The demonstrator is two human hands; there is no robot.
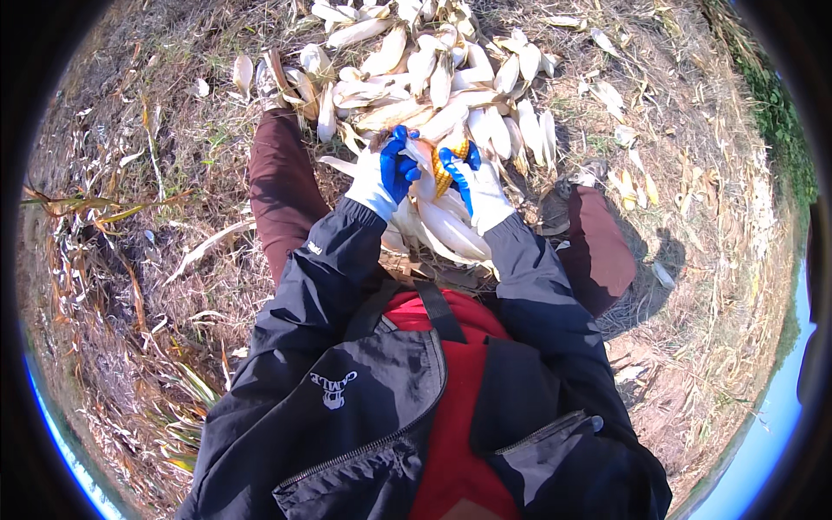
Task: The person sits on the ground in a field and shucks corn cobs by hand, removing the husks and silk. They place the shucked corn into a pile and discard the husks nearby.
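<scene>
Between my two gloved hands is a corn cob [444, 170] with yellow kernels laid bare along its length. My right hand [465, 170], in a white glove with blue-coated fingers, grips the cob from the right. In a matching glove, my left hand [394, 170] pinches a strip of pale husk [422, 162] beside the cob's left side. Loose peeled husks [452, 227] lie below my hands, in front of my lap. Just beyond my fingers begins a heap of corn ears in dry husks [422, 78].
My bent legs in brown trousers [283, 182] flank the heap. Dry grass and stalk litter [162, 195] cover the ground around me. A few yellow cobs or husks [630, 188] lie to the right, beyond my shoe. Green plants [773, 104] stand at the far right.
</scene>
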